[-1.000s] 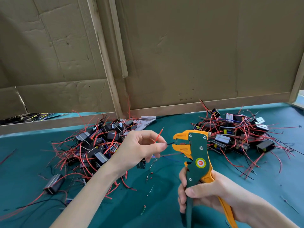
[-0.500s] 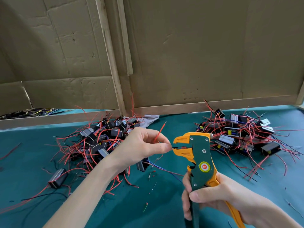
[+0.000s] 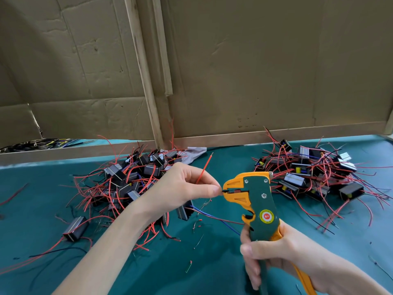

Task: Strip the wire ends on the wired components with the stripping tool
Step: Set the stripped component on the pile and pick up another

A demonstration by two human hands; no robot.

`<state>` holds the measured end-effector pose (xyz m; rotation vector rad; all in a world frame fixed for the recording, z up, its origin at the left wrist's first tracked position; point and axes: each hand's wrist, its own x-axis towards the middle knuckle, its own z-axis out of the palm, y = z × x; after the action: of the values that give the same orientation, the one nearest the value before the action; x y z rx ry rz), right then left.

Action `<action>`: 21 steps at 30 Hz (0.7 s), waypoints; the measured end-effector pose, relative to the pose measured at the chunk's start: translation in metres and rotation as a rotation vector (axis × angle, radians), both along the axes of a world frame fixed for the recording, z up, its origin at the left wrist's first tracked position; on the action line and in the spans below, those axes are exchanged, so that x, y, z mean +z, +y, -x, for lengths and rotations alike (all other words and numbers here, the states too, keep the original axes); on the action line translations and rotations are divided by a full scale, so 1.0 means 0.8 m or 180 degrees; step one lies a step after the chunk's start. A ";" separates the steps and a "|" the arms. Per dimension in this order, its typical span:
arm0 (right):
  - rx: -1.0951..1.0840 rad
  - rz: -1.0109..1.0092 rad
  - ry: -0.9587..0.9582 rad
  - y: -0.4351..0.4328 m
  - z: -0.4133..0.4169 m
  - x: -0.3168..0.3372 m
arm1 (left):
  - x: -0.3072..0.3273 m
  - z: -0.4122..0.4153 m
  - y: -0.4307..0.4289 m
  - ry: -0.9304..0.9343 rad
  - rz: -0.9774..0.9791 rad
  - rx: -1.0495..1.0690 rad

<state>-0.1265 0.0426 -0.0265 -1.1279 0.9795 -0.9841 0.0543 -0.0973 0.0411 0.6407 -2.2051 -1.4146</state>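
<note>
Your right hand (image 3: 274,255) grips the green-and-orange stripping tool (image 3: 254,201); your left hand (image 3: 182,188) pinches a black wire end (image 3: 223,190) into its orange mouth, red wire (image 3: 203,169) sticking up.

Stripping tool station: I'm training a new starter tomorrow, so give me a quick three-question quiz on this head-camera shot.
1. True or false: the stripping tool lies flat on the table.
2. The left hand pinches a wire at the tool's jaws. What does the right hand grip?
A) the tool's handles
B) a component
C) nothing
3. How many piles of wired components lie on the table?

Key:
1. False: it is held above the table.
2. A
3. Two: the left pile and the right pile.
</note>
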 end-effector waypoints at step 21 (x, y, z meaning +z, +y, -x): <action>-0.0348 0.0160 -0.0668 -0.004 0.002 0.001 | -0.011 0.005 -0.002 0.0065 0.0799 0.0120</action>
<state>-0.1284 0.0397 -0.0257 -0.9974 0.8572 -1.1957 0.0503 -0.0986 0.0324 0.5728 -2.2920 -1.0962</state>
